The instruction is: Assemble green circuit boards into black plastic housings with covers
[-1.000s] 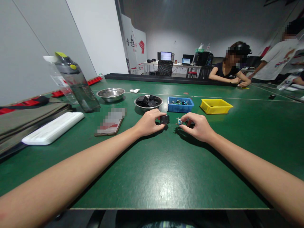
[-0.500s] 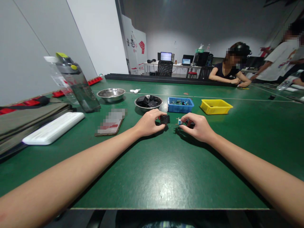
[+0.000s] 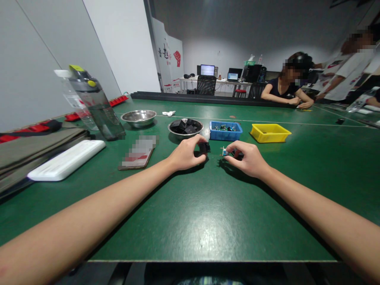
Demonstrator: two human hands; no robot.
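Observation:
My left hand (image 3: 191, 154) is closed on a small black plastic housing (image 3: 204, 148), pinched between thumb and fingers just above the table. Facing it across a short gap, my right hand (image 3: 246, 157) pinches a small circuit board (image 3: 224, 152) with blue parts and thin metal pins pointing left. Something dark shows between the right thumb and fingers; I cannot tell what it is. Behind the left hand, a metal bowl (image 3: 172, 130) holds several black housings (image 3: 189, 128). A blue bin (image 3: 225, 135) with small electronic parts stands behind the gap between my hands.
A yellow bin (image 3: 270, 137) stands at the right. On the left are another metal bowl (image 3: 139, 117), a phone (image 3: 138, 153), a white bar-shaped object (image 3: 67, 160), a tilted grey bottle (image 3: 101, 111) and a bag (image 3: 38, 152). A person (image 3: 285, 87) sits across the table.
The black housing has turned in my left fingers and shifted slightly left. My right hand stays in place with the circuit board. People at the back right have moved.

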